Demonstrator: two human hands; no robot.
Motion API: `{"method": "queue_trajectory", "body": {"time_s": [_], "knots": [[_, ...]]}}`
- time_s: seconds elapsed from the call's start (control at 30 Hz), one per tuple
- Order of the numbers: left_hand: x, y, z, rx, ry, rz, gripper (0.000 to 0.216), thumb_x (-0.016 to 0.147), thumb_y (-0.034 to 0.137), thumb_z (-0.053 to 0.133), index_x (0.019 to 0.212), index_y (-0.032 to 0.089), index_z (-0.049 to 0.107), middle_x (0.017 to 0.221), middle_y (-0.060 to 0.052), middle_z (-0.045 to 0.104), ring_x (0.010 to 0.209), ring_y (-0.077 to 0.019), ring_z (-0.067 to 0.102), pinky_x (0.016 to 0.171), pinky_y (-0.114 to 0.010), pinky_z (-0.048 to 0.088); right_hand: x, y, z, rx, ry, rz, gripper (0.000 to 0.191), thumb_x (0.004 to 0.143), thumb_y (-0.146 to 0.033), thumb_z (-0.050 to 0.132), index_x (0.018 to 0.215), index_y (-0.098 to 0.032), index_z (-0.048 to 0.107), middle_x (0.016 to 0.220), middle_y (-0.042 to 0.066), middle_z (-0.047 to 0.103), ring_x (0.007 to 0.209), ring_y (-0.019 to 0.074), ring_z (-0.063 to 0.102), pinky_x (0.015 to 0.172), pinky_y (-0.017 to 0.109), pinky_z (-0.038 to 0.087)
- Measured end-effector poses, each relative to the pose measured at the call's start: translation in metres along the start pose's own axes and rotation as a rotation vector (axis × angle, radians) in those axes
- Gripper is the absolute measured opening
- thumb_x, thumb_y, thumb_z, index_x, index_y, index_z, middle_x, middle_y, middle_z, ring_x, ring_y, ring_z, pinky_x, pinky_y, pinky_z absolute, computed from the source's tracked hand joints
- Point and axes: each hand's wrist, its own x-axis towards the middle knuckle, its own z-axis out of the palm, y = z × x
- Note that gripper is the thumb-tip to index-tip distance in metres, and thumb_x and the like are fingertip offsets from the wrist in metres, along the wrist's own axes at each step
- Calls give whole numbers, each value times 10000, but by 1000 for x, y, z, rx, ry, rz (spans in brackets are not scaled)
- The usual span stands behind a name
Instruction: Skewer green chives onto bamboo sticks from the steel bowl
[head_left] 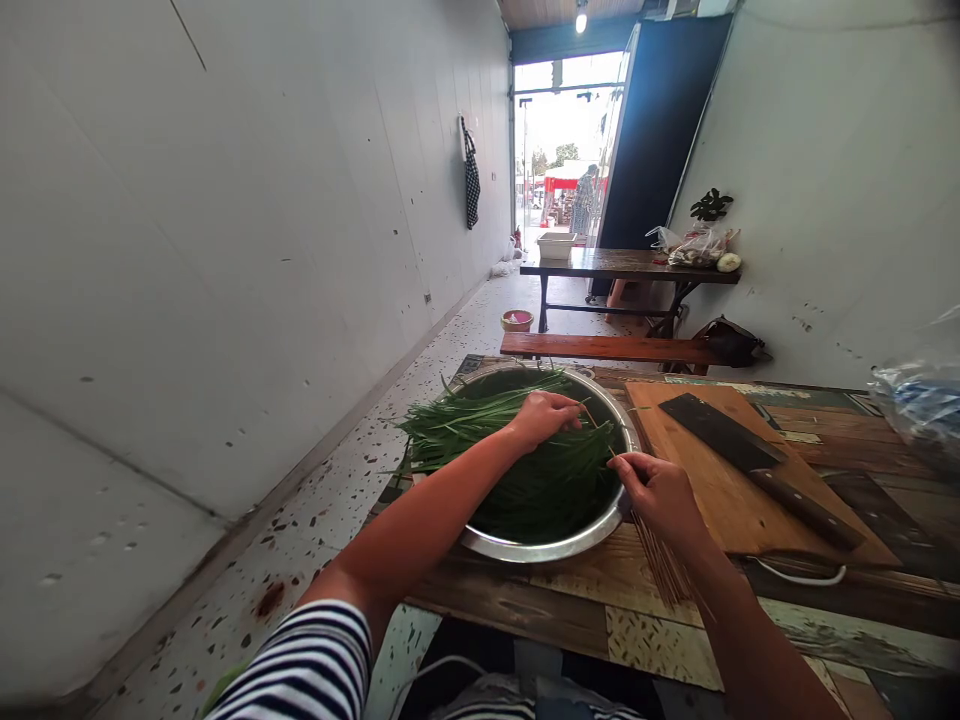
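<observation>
A wide steel basin (pixel 592 540) on the table holds a heap of long green chives (pixel 525 470); some hang over its left rim. My left hand (pixel 546 415) reaches over the basin, its fingers pinched on a few chive stalks. My right hand (pixel 660 490) sits at the basin's right rim, closed on a thin bamboo skewer (pixel 600 432) that points toward the left hand. A bundle of bamboo skewers (pixel 664 565) lies on the table under my right wrist.
A wooden cutting board (pixel 720 490) with a cleaver (pixel 757 465) lies right of the basin. A plastic bag (pixel 926 400) sits at the far right. A patchwork wooden table (pixel 645 620) carries everything. Beyond stand a bench (pixel 600 347), a second table (pixel 622 265) and a wall at left.
</observation>
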Motion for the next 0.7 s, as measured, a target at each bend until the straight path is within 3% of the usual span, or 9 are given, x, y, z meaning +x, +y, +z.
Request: {"method": "queue_trajectory", "body": {"time_s": [0.53,0.7], "knots": [[4,-8,0,27,-59,58,249,784,210,634,970,91,749,651,-30,691,538,-70,499,571,-187,427,1,0,0,-6,-1,0,445,819,-511,458,741,-164,726,604,39,662,539,149,558,526,254,371],[4,-13,1,101,-86,115,251,767,234,661,961,105,753,769,-53,731,682,-113,600,672,-212,480,0,-1,0,33,14,27,449,806,-521,472,761,-162,738,592,42,662,521,154,559,496,253,366]]}}
